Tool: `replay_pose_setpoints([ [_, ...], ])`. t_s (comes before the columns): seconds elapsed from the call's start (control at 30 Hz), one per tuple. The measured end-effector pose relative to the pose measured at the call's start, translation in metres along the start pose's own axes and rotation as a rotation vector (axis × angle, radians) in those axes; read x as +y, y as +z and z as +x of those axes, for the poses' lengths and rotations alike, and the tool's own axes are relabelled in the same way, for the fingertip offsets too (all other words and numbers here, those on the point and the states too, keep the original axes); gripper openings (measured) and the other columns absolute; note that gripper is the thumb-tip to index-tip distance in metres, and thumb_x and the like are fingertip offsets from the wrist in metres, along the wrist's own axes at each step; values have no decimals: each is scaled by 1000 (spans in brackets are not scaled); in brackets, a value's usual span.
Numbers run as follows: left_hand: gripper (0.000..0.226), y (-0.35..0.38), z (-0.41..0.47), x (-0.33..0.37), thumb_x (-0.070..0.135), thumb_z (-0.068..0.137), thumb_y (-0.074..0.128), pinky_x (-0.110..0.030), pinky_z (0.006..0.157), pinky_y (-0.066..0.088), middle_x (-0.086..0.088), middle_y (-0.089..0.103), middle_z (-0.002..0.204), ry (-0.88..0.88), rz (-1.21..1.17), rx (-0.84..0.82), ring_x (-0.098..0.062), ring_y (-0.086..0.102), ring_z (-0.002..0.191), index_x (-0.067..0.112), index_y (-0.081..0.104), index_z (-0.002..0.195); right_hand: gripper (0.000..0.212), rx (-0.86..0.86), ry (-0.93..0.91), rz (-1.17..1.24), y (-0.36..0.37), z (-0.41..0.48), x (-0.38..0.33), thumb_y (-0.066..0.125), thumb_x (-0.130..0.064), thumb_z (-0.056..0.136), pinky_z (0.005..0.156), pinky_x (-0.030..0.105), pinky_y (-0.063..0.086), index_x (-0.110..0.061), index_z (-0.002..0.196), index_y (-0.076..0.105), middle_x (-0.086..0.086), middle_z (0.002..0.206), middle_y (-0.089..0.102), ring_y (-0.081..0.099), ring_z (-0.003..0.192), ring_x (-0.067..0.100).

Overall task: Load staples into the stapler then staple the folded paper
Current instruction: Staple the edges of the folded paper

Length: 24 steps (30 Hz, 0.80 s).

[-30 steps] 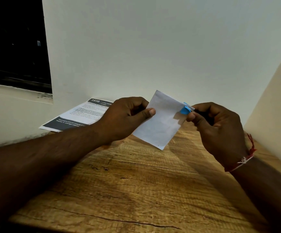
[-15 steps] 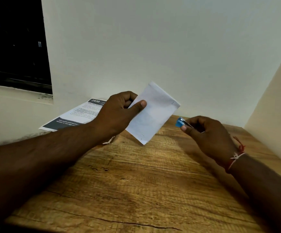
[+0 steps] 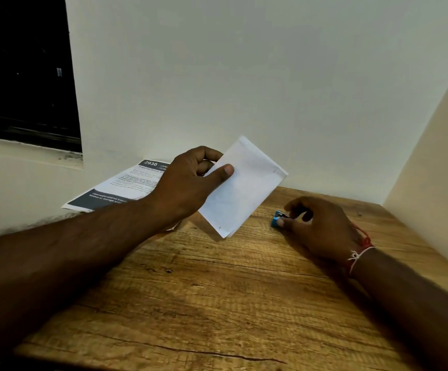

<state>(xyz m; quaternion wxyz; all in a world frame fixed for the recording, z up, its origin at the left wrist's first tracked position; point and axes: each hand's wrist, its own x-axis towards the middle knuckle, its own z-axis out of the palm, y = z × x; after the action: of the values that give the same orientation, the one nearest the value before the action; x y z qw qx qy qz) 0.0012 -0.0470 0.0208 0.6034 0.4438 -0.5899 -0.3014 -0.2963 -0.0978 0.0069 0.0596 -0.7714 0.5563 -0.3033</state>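
My left hand (image 3: 190, 186) holds the folded white paper (image 3: 244, 191) tilted above the wooden table, thumb on its front face. Small staple marks show near the paper's upper right corner and near its lower edge. My right hand (image 3: 316, 226) rests low on the table to the right, fingers closed around a small blue stapler (image 3: 275, 220). Only the stapler's blue front end shows; the rest is hidden under my fingers. The stapler touches or sits just above the tabletop, apart from the paper.
A printed sheet (image 3: 121, 188) with a dark header lies at the table's back left against the wall. White walls close in behind and to the right. A dark window opening (image 3: 22, 70) is at upper left. The wooden table (image 3: 217, 303) stretches toward me.
My right hand pulled the stapler off the paper's corner and lowered it to the table at the right. My left hand kept the paper and shifted it slightly left and up.
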Motion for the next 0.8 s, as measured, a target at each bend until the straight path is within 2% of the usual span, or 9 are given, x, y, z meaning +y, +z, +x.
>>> replay_pose_setpoints([
  [0.13, 29, 3, -4, 4, 41, 101, 83, -70, 94, 65, 1, 88, 107, 2, 84, 23, -29, 85, 101, 32, 67, 123, 21, 34, -75, 740, -11, -23, -47, 82, -42, 89, 79, 24, 62, -29, 106, 85, -4, 98, 86, 78, 89, 7],
  [0.17, 31, 5, -6, 5, 41, 101, 83, -68, 93, 65, 1, 88, 106, 8, 99, 29, -27, 85, 101, 33, 65, 124, 20, 42, -87, 821, -13, -28, -55, 80, -39, 90, 77, 26, 64, -26, 104, 86, 0, 96, 86, 78, 84, 9],
  [0.23, 35, 9, -9, 6, 40, 99, 86, -63, 93, 66, 1, 86, 107, 37, 134, 39, -25, 83, 100, 34, 62, 124, 16, 68, -96, 871, -13, -34, -65, 79, -31, 95, 75, 37, 68, -21, 106, 87, 8, 91, 84, 75, 73, 19],
  [0.3, 43, 14, -12, 8, 36, 95, 90, -47, 92, 66, 6, 78, 116, 125, 228, 81, -18, 78, 103, 30, 59, 123, 15, 112, -77, 880, -12, -36, -67, 77, -21, 100, 77, 53, 68, -16, 110, 87, 11, 88, 84, 74, 68, 25],
  [0.4, 46, 16, -17, 14, 34, 89, 94, -21, 87, 54, 8, 60, 127, 420, 479, 163, -15, 64, 109, 32, 58, 117, 13, 185, -104, 804, -11, -41, -70, 76, -20, 102, 77, 59, 69, -26, 106, 87, 5, 90, 86, 81, 71, 21],
  [0.5, 35, 26, -27, 20, 35, 90, 95, -18, 82, 49, 6, 65, 111, 603, 519, 36, -13, 63, 97, 23, 70, 111, 16, 178, -153, 771, -10, -46, -76, 71, -20, 106, 81, 56, 69, -26, 106, 86, -2, 93, 87, 85, 83, 17],
  [0.6, 43, 37, -38, 24, 35, 87, 100, -14, 86, 51, 9, 71, 109, 630, 456, -46, -6, 67, 99, 17, 75, 117, 26, 93, -228, 792, -10, -51, -81, 59, -19, 112, 90, 40, 68, -20, 111, 85, -2, 100, 88, 84, 99, 13],
  [0.7, 47, 36, -38, 26, 36, 85, 101, -23, 90, 58, 7, 74, 111, 658, 431, -27, -9, 71, 104, 14, 77, 120, 39, 9, -237, 869, -13, -53, -85, 47, -22, 115, 87, 22, 63, -10, 110, 84, -3, 101, 88, 82, 102, 9],
  [0.8, 47, 30, -34, 28, 36, 84, 101, -25, 91, 60, 6, 74, 111, 636, 415, 36, -13, 73, 105, 14, 78, 118, 44, -62, -233, 958, -12, -52, -84, 44, -19, 117, 98, 28, 63, 6, 112, 80, 8, 112, 86, 82, 112, 17],
])
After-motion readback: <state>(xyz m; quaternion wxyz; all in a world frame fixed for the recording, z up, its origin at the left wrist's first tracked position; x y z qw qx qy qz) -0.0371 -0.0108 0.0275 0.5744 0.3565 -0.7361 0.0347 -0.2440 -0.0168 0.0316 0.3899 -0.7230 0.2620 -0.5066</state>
